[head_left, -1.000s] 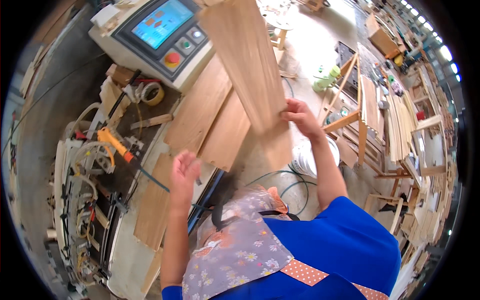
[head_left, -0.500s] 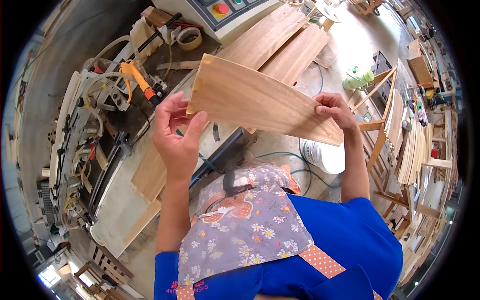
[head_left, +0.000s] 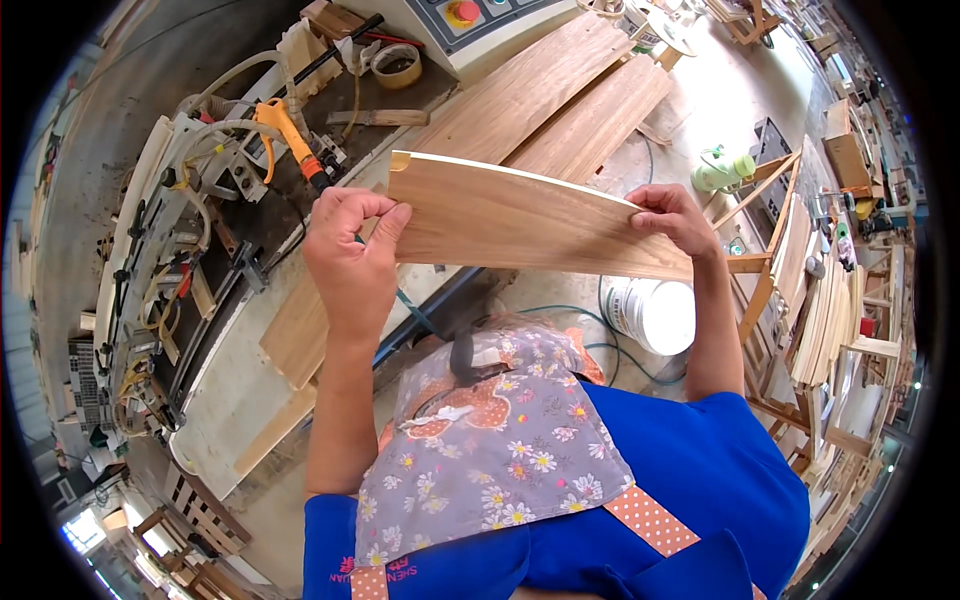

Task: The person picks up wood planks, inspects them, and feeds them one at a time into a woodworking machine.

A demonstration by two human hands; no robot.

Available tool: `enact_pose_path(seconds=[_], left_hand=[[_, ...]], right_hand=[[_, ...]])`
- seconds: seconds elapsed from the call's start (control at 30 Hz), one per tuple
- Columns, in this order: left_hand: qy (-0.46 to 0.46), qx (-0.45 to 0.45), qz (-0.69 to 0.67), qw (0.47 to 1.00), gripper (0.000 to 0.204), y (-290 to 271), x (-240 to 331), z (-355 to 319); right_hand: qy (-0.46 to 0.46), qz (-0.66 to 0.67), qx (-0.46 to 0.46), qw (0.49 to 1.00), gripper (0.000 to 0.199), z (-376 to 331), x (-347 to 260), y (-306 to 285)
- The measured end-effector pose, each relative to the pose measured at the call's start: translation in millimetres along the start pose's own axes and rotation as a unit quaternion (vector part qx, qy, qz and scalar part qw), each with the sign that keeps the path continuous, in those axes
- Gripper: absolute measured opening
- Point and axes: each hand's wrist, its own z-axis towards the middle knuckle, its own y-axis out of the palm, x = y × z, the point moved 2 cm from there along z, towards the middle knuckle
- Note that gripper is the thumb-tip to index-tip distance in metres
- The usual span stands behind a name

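Note:
A flat wooden board [head_left: 520, 215] with brown grain is held up in front of me, spanning both hands. A pale strip runs along its far long edge, and a yellowish patch marks its far left corner. My left hand [head_left: 355, 235] pinches the board's left end between thumb and fingers. At the right end, my right hand [head_left: 672, 220] grips the far edge, the thumb on the face turned toward me. The fingers behind the board are partly hidden.
Beyond the board lie two longer planks [head_left: 535, 75] beside a control panel [head_left: 465, 15]. An orange air gun [head_left: 287, 135] and a tape roll [head_left: 396, 66] are on the left. A white bucket [head_left: 655, 315], a green bottle [head_left: 720, 170] and stacked wood strips [head_left: 825, 320] stand right.
My left hand has closed onto the board's left end, where its fingers were spread before. The board has tilted, and its far edge now shows as a bright strip.

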Motion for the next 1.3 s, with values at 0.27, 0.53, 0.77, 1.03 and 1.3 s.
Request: enact_pose_path(seconds=[0.27,0.53,0.77,1.03,1.3], left_hand=[[-0.017,-0.020,0.030,0.999,0.010,7.4,-4.7,-10.9],[-0.220,-0.065,-0.119,0.966,0.018,59.7,-69.7,-84.7],[-0.340,-0.013,-0.212,0.916,0.015,102.3,-87.7,-102.1],[-0.332,0.000,-0.182,0.926,0.032,123.3,-96.1,-103.1],[-0.291,-0.071,-0.116,0.947,0.052,137.0,-85.9,-103.1]], right_hand=[[0.026,-0.096,-0.052,0.994,0.025,10.6,-2.6,-18.8],[0.080,-0.243,-0.192,0.947,0.024,86.9,-15.8,-64.2],[0.010,-0.448,-0.136,0.884,0.023,195.2,-28.2,-65.6],[-0.198,-0.320,0.310,0.873,0.033,119.3,7.9,-79.2],[0.123,0.045,0.182,0.975,0.052,63.9,121.9,-14.1]])
